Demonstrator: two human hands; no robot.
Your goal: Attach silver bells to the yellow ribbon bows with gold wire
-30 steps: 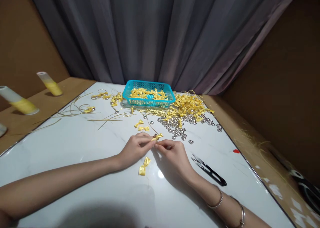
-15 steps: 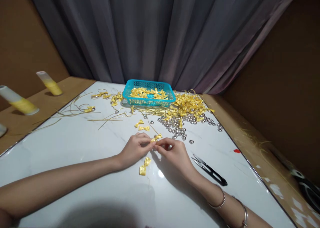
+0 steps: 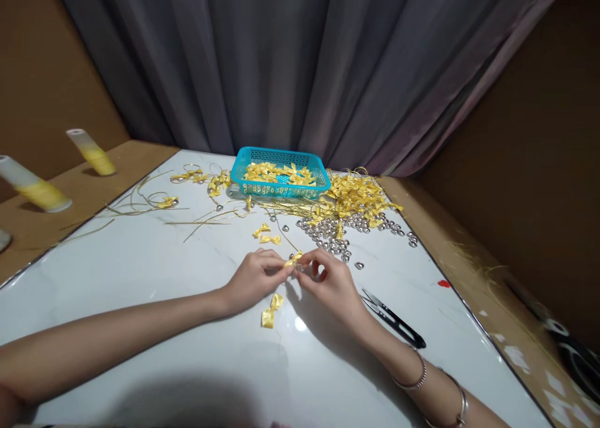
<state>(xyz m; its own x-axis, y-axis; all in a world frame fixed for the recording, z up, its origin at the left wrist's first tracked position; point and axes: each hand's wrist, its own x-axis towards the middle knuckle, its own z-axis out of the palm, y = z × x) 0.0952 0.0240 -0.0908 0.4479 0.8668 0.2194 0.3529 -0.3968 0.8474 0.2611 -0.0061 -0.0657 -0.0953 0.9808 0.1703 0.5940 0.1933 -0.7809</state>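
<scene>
Between my two hands, above the white tabletop, is a small yellow satin bow (image 3: 294, 259). My left hand (image 3: 253, 277) pinches it from the left with thumb and finger. On the other side, the fingertips of my right hand (image 3: 330, 284) close on the bow's right end. A gold cord (image 3: 287, 235) runs from behind the bow toward the back. Nearer to me lies a loose yellow bow (image 3: 270, 311); two smaller bows (image 3: 270, 240) rest just beyond my left hand. What sits under the bow between my fingertips is partly hidden.
A turquoise basket (image 3: 281, 192) of yellow bows stands at the back. Right of it are a heap of corded bows (image 3: 359, 197) and many silver heart-shaped beads (image 3: 328, 231). Black thread snips (image 3: 394, 318) lie beside my right forearm. Yellow ribbon spools (image 3: 40, 190) stand left.
My right thumb and finger have shifted slightly up and right along the bow, the finger moving to its right end. My left hand keeps its pinch.
</scene>
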